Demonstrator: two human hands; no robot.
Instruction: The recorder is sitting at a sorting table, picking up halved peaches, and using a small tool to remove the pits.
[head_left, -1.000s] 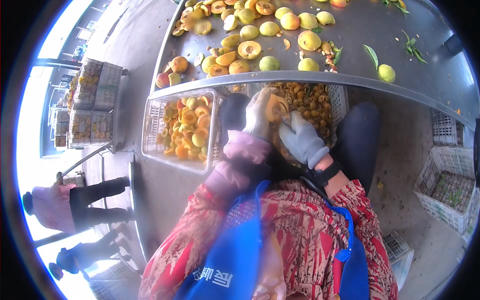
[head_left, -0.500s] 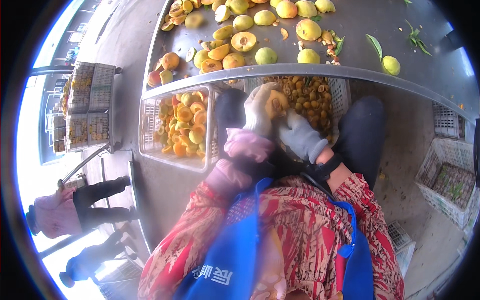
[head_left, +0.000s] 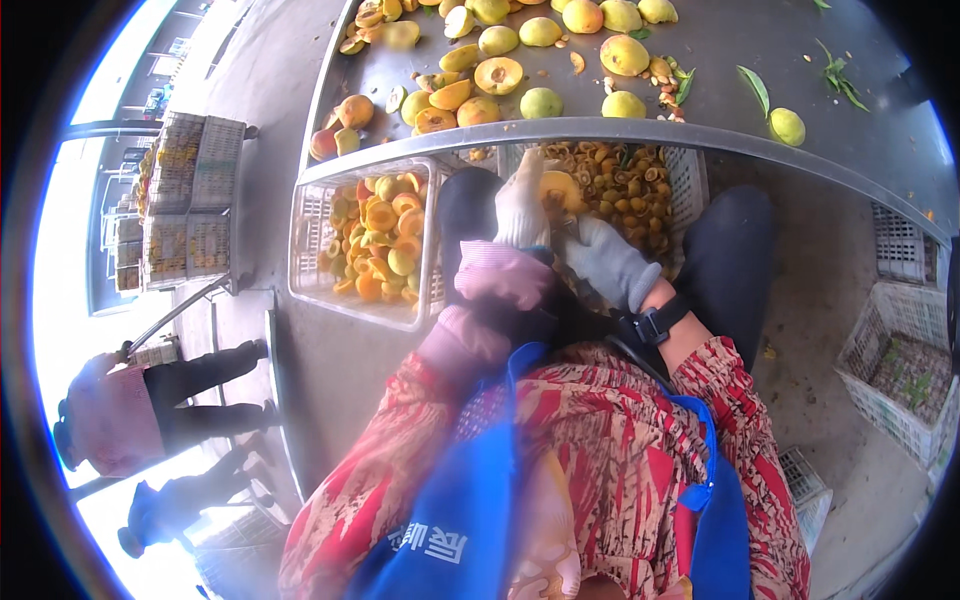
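My left hand (head_left: 522,212), in a white glove, is closed round a yellow-orange peach (head_left: 562,190), its cut face partly showing. Close against the fruit's near side is my right hand (head_left: 607,262), in a grey glove with a dark watch above it. Its fingers are curled, and what they grip, if anything, is hidden. Both hands are between my knees, over the near side of a crate (head_left: 687,195) of brownish, hollow-looking pieces. To the left, a white plastic crate (head_left: 362,312) holds peach halves.
A metal table (head_left: 690,130) with a raised rim runs ahead, bearing whole peaches, halves (head_left: 498,75), pits and leaves. Another crate (head_left: 880,375) stands on the floor at right. Stacked crates (head_left: 185,205) on a cart and two people (head_left: 120,415) are at far left.
The peach has turned between my hands, and more of its cut face shows. My left hand has tilted more upright. The whole view has shifted slightly.
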